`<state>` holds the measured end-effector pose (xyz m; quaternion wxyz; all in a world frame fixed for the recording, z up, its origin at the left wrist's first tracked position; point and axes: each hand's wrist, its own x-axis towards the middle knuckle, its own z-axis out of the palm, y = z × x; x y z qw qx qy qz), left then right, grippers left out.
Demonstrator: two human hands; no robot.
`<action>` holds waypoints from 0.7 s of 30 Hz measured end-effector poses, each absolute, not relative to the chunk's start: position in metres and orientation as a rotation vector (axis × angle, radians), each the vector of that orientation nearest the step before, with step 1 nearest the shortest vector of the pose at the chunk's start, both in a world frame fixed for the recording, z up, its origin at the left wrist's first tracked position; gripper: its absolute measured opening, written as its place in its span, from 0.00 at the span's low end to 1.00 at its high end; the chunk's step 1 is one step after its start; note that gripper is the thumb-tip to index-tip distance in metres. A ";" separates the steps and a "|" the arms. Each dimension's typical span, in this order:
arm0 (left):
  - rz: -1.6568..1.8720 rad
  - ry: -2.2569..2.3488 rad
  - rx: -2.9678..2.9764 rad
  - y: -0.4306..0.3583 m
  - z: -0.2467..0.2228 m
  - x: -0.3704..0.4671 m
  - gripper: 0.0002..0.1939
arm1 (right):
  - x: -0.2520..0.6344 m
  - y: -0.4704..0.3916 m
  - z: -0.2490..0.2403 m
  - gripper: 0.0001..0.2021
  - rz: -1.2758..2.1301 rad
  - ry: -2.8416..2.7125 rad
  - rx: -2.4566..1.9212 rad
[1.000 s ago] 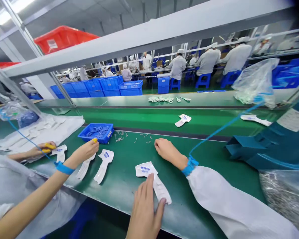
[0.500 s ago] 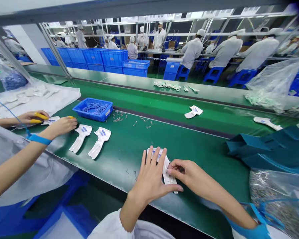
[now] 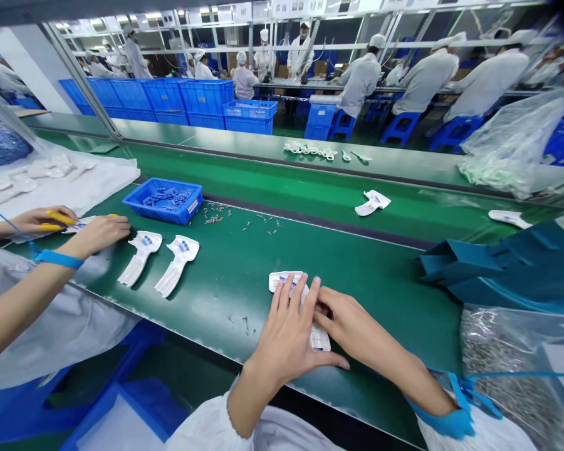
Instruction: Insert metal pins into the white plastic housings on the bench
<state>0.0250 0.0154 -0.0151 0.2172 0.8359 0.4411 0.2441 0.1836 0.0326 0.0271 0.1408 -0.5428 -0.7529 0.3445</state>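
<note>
A white gun-shaped plastic shell half lies on the green table in front of me, its head showing blue small parts. My left hand rests over it with fingers stretched out, covering much of its middle. Thumb and fingers of my right hand are pinched together at the shell's right edge; whatever is between them is hidden. To the left lie two similar shells, a nearer shell and a farther shell, both with blue pieces in their heads.
A co-worker's hands, with yellow finger covers, work on another shell at left. A blue bin holds blue parts; small metal pieces lie beside it. Another shell sits on the green belt. A teal holder and bag of metal parts stand right.
My right hand has moved slightly up and left along the shell, closer to my left fingers. The shell's head has turned a little leftward. The camera view has shifted slightly.
</note>
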 end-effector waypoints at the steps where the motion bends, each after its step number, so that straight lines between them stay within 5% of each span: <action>1: 0.667 1.223 2.323 0.016 -0.015 0.025 0.63 | 0.185 0.033 0.026 0.08 0.987 -2.171 -1.563; 14: 0.731 1.211 2.210 0.014 -0.011 0.022 0.61 | 0.191 0.050 0.019 0.10 1.464 -1.875 -1.507; 21: 1.032 1.225 1.788 0.011 -0.004 0.014 0.47 | 0.175 0.138 0.018 0.15 0.607 -2.150 -1.548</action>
